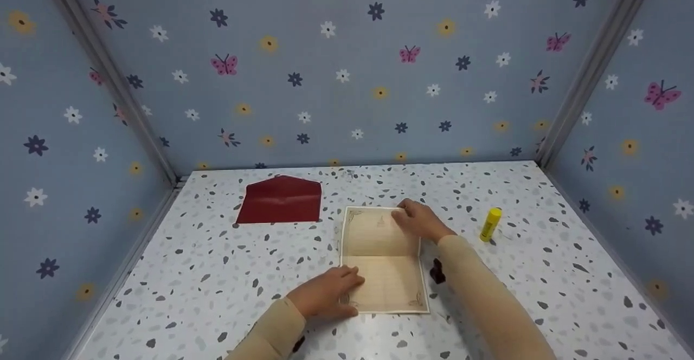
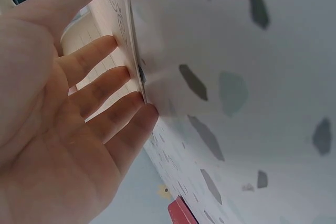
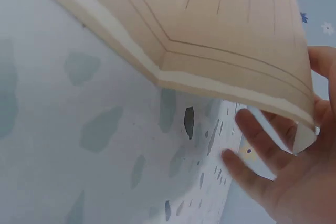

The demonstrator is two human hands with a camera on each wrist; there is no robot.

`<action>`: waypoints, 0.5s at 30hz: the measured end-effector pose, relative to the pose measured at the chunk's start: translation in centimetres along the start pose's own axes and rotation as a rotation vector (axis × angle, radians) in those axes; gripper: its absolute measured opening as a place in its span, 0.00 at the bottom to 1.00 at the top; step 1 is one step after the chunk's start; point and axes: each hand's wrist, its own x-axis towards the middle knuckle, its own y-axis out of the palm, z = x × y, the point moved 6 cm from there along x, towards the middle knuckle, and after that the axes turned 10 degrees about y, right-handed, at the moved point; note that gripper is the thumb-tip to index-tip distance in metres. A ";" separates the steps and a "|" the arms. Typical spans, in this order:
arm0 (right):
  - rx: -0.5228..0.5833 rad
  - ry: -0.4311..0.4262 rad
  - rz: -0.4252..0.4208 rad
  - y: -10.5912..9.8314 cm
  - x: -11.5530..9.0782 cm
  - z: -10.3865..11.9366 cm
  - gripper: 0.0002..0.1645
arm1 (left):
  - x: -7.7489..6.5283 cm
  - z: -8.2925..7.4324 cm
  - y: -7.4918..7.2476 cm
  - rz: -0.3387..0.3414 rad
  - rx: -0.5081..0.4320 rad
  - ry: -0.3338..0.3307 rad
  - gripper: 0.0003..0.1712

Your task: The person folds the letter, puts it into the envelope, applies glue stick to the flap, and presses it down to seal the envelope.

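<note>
A cream sheet of letter paper [image 1: 379,238] with ruled lines and ornate corners has a crease across its middle; its upper half tilts up from the table. Near the lower left edge, my left hand [image 1: 326,291] rests with fingers spread and fairly straight, fingertips touching the paper [image 2: 119,17] in the left wrist view. My right hand [image 1: 424,221] pinches the upper right corner, thumb on the near face and fingers behind. In the right wrist view the raised half of the paper [image 3: 236,30] bows, and its corner bends beside the palm.
A dark red envelope [image 1: 283,204] with its flap up lies at the back left of the speckled table [image 1: 217,273]. To the right, a yellow glue stick [image 1: 490,224] is on the table. Flower-patterned walls [image 1: 347,78] enclose the back and sides.
</note>
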 end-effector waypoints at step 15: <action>0.068 -0.119 -0.160 -2.4 -1.1 1.6 0.13 | 0.0 -0.1 0.0 0.001 0.002 -0.030 0.38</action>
